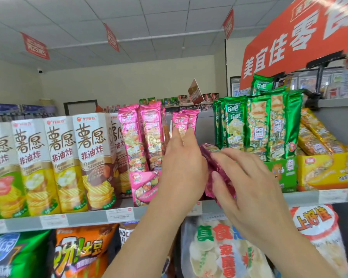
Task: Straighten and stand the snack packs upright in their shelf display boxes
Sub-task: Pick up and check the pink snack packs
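1. L hand: fingers straight, tips resting on rear pink packs in pink display box.
2. R hand: fingers and thumb curled round tilted pink pack at box's right side, not yet upright.
3. Risk: slick foil slips from R grip and drops past shelf edge.
4. Risk: pushing it in topples leaning front pink packs.

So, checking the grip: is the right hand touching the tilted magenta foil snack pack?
Touching. The head view shows the right hand with fingers laid over the tilted magenta foil snack pack and thumb pressed against its face, no gap.
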The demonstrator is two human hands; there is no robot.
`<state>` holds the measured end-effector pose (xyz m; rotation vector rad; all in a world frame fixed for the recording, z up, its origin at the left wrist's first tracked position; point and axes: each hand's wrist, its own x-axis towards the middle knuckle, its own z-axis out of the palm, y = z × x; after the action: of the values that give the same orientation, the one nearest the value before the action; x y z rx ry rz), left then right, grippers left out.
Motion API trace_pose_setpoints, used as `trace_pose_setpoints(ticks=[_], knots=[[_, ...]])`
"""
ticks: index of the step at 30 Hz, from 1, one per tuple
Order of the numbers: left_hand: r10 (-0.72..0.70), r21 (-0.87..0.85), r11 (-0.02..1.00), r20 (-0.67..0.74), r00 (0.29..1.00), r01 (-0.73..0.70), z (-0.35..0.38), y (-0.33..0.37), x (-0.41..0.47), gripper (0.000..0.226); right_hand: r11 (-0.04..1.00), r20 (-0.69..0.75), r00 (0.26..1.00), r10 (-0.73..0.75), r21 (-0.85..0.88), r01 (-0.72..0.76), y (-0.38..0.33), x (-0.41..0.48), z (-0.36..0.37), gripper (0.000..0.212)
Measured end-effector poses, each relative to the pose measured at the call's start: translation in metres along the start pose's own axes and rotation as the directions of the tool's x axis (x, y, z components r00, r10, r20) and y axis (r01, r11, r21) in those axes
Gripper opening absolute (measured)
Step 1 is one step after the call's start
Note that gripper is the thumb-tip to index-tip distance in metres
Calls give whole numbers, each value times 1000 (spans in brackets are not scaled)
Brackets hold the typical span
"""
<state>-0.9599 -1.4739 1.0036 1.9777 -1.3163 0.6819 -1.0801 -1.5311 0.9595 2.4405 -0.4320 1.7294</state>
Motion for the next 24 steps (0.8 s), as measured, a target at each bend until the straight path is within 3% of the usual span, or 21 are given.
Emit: trace_pose_setpoints(ticks=[2,5,8,10,11,13,14,15,18,21,22,24], knots=[[-31,117,993,82,996,22,4,3,11,57,987,16,998,66,146,-68,-3,22,-4,33],[22,233,972,56,998,-35,1,2,11,47,909,158,964,214,329,-255,-6,74,-5,39],[91,145,986,-25,996,-87,-5,-3,-8,42,904,360,894,267,228,-362,1,124,12,46],[158,83,986,-148,976,-147,-11,-8,-24,35,909,495,826,269,152,-387,5,142,28,56],[203,75,979,-275,940,-190,-15,-11,-28,30,911,557,786,267,119,-394,7,146,38,61],[266,129,964,-526,808,-234,-24,-16,-29,28,912,640,715,283,53,-408,10,152,54,68],[284,168,959,-578,765,-228,-31,-20,-24,33,913,660,692,292,23,-407,10,154,59,70],[301,212,953,-574,762,-217,-37,-23,-18,40,919,670,681,296,-4,-395,10,155,63,70],[286,291,939,-358,889,-185,-48,-31,0,57,921,637,716,284,26,-388,7,152,61,59],[214,259,954,-233,949,-152,-50,-38,8,49,796,631,742,225,320,-513,4,143,45,43],[207,239,960,-242,948,-148,-50,-41,9,47,730,642,740,200,406,-550,3,140,39,43],[217,190,967,-282,935,-167,-50,-45,10,45,667,562,803,196,524,-530,1,137,25,44]])
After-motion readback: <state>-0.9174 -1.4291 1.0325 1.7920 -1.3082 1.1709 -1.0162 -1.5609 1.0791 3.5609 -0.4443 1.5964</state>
